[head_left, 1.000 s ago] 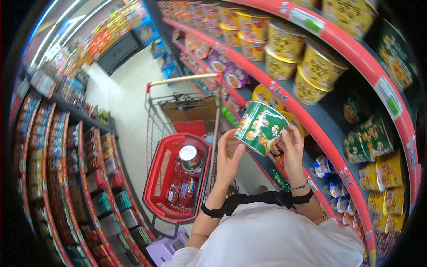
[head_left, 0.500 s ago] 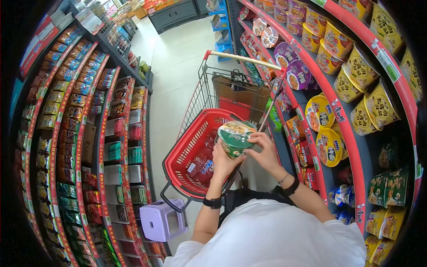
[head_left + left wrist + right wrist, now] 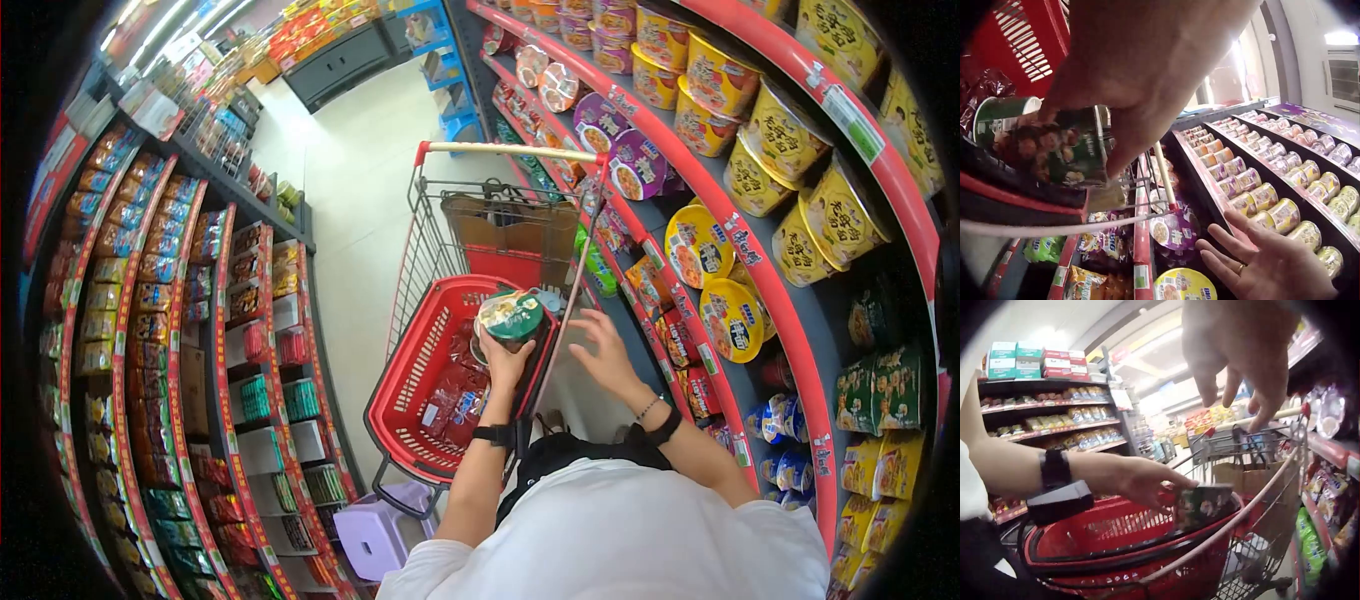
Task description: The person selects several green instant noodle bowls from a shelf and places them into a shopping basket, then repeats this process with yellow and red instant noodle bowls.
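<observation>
In the head view my left hand (image 3: 503, 365) grips a green instant noodle cup (image 3: 512, 314) by its side. The cup is at the right side of a red shopping basket (image 3: 402, 378), its lid facing up. Dark red plastic packs (image 3: 452, 405) lie in the basket. From the left wrist, the held cup (image 3: 1075, 150) appears beside another green noodle cup (image 3: 988, 115) in the basket, partly hidden. My right hand (image 3: 607, 358) is apart from the cup, fingers spread and holding nothing, to the right of the basket; the right wrist view shows its fingers hanging down.
The basket sits on a wire shopping cart (image 3: 425, 215) with a brown cardboard piece (image 3: 510, 235) inside. A purple stool (image 3: 372, 535) stands below the basket. Shelves of noodle cups (image 3: 765, 175) line the right side, and packaged goods (image 3: 150, 265) the left. Pale floor (image 3: 350, 190) runs between.
Both hands held the noodle cup before; the right hand has let go and moved right. The left hand has brought the cup from near the right shelf over to the basket.
</observation>
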Action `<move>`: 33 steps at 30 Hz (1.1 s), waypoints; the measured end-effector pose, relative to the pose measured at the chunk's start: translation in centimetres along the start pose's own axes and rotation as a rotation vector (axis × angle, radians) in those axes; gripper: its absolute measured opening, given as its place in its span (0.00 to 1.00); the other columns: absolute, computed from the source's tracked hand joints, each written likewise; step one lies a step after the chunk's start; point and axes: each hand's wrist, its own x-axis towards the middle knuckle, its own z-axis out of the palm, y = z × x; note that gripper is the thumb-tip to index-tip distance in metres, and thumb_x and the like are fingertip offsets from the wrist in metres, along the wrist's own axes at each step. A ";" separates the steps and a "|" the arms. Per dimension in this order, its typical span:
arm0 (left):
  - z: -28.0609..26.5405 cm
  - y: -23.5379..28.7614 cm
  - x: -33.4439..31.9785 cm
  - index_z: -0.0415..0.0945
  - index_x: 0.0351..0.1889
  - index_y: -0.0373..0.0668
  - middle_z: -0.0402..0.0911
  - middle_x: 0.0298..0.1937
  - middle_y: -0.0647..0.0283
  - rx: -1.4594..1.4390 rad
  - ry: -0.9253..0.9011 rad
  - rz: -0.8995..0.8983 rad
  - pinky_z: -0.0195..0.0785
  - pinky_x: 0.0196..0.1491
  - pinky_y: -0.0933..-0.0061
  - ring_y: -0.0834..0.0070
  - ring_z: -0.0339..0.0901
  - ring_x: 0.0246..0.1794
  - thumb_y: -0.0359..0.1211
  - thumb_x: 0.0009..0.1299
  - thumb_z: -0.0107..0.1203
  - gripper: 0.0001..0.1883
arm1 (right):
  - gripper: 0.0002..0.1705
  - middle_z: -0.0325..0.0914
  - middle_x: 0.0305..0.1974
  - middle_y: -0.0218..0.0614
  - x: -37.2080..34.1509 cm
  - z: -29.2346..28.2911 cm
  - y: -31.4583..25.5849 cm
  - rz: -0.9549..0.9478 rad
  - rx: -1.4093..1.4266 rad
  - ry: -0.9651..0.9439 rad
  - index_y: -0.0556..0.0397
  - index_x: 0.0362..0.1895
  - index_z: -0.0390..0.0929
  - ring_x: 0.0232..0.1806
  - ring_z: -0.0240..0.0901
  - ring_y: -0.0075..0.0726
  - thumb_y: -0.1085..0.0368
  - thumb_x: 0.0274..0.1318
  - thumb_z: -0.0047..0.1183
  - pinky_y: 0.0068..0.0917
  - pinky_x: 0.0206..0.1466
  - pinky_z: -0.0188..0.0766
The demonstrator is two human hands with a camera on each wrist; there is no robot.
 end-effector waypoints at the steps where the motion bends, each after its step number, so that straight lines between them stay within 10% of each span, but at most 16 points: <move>1: 0.1 -0.1 -0.2 0.37 0.72 0.34 0.48 0.70 0.37 -0.057 0.014 0.111 0.43 0.71 0.56 0.44 0.47 0.70 0.35 0.46 0.74 0.62 | 0.23 0.61 0.61 0.43 -0.5 -1.4 -0.1 0.016 0.041 0.062 0.50 0.54 0.74 0.62 0.64 0.48 0.69 0.51 0.58 0.38 0.61 0.66; 6: 2.4 3.9 -2.3 0.42 0.71 0.32 0.44 0.70 0.35 0.190 0.211 0.299 0.35 0.71 0.45 0.41 0.43 0.71 0.37 0.53 0.69 0.54 | 0.18 0.65 0.58 0.41 -4.1 -7.6 -1.2 0.078 0.160 0.465 0.53 0.51 0.75 0.60 0.65 0.41 0.71 0.53 0.56 0.34 0.57 0.70; 18: 11.3 31.2 -17.2 0.52 0.70 0.44 0.49 0.70 0.53 -0.490 -0.869 0.909 0.53 0.67 0.55 0.60 0.54 0.69 0.33 0.63 0.63 0.39 | 0.27 0.50 0.66 0.47 -16.9 -22.1 -8.3 -0.079 -0.545 1.688 0.55 0.60 0.63 0.70 0.45 0.49 0.71 0.55 0.52 0.43 0.70 0.43; 30: 20.6 42.3 -27.5 0.39 0.70 0.32 0.49 0.68 0.41 -0.521 -0.951 1.233 0.55 0.67 0.57 0.55 0.54 0.68 0.42 0.52 0.73 0.59 | 0.35 0.45 0.71 0.45 -21.6 -25.2 -8.7 -0.190 -0.029 1.642 0.58 0.72 0.44 0.73 0.43 0.44 0.63 0.66 0.43 0.41 0.73 0.41; 33: 21.7 42.8 -27.2 0.42 0.69 0.30 0.58 0.64 0.46 -0.833 -1.339 0.900 0.56 0.66 0.63 0.61 0.59 0.66 0.39 0.46 0.76 0.60 | 0.32 0.52 0.66 0.43 -22.3 -25.2 -8.2 -0.070 -0.123 1.570 0.57 0.70 0.50 0.68 0.52 0.41 0.60 0.66 0.43 0.41 0.68 0.53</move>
